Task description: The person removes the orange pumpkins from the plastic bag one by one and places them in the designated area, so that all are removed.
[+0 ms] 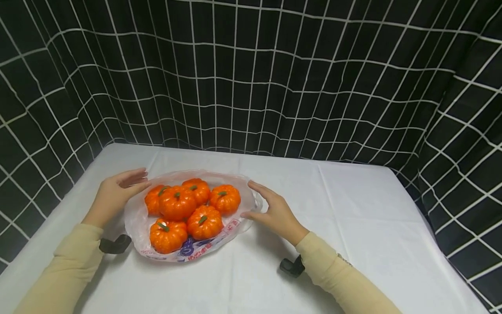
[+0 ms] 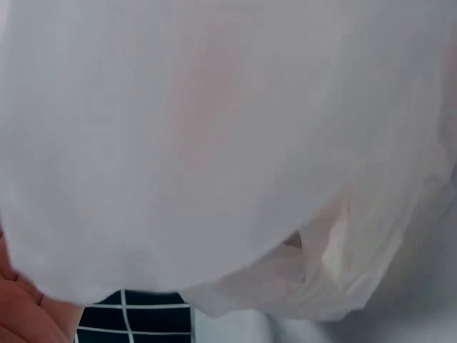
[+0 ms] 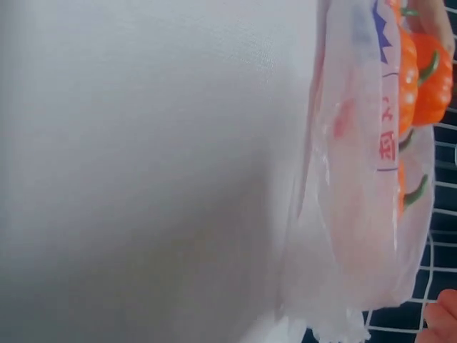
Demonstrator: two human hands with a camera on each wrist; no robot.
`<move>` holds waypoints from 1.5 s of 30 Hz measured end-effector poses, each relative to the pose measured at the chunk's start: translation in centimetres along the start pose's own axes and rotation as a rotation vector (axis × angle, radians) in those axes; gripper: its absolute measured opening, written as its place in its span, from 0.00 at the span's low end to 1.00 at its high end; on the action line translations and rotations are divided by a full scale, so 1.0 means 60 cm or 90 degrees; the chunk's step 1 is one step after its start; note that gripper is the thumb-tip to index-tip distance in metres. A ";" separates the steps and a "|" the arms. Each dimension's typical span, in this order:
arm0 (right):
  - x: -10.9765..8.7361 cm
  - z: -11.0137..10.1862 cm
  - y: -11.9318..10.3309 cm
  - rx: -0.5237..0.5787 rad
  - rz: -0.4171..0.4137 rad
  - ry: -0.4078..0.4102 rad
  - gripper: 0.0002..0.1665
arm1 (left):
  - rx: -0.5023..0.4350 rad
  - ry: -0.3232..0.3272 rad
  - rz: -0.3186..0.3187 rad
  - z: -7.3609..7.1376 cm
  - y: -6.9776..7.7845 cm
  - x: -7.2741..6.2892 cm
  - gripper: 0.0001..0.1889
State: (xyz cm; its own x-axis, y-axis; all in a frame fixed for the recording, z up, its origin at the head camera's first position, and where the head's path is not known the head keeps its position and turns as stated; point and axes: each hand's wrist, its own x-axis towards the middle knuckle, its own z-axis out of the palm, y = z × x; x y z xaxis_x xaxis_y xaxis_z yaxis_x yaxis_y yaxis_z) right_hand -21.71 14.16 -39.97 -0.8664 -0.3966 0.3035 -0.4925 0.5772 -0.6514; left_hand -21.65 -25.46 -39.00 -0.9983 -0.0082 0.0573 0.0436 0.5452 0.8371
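Several small orange pumpkins (image 1: 178,203) with green stems lie in a translucent white plastic bag (image 1: 135,218) printed in red and purple. The bag's mouth is spread wide, its rim rolled low around them. My left hand (image 1: 117,194) is at the bag's left side, thumb and fingers apart, thumb by the rim. On the opposite side my right hand (image 1: 278,216) spreads thumb and fingers around the right edge. In the left wrist view the bag (image 2: 200,157) covers most of the hand. Beyond the bag (image 3: 343,236) in the right wrist view, only fingertips (image 3: 443,318) show.
A white cloth (image 1: 353,235) covers the table under the bag. Black curtains with a white grid (image 1: 251,78) stand behind the table and at both sides. Dark wrist cameras (image 1: 292,267) are strapped at both sleeves.
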 end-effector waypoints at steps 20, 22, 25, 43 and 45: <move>0.037 0.042 -0.019 0.024 0.077 -0.023 0.41 | -0.020 0.045 -0.019 0.020 -0.006 -0.010 0.35; 0.040 0.044 -0.020 0.027 0.082 -0.024 0.41 | -0.017 0.055 -0.017 0.021 -0.005 -0.011 0.34; 0.043 0.048 -0.021 0.024 0.088 -0.024 0.41 | -0.014 0.071 -0.015 0.024 -0.003 -0.012 0.33; 0.061 0.061 -0.017 0.008 0.115 -0.044 0.43 | -0.010 0.135 -0.016 0.037 -0.016 -0.016 0.30; 0.062 0.064 -0.015 0.006 0.116 -0.042 0.43 | -0.010 0.143 -0.016 0.039 -0.018 -0.016 0.29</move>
State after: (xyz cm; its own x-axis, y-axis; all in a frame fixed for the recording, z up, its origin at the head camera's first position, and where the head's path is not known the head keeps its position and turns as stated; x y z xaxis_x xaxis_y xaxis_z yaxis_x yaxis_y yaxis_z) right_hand -24.18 9.44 -40.91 -0.9336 -0.3325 0.1332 -0.3265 0.6369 -0.6984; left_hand -20.83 -24.07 -41.24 -0.9656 -0.2087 0.1551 0.0219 0.5291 0.8483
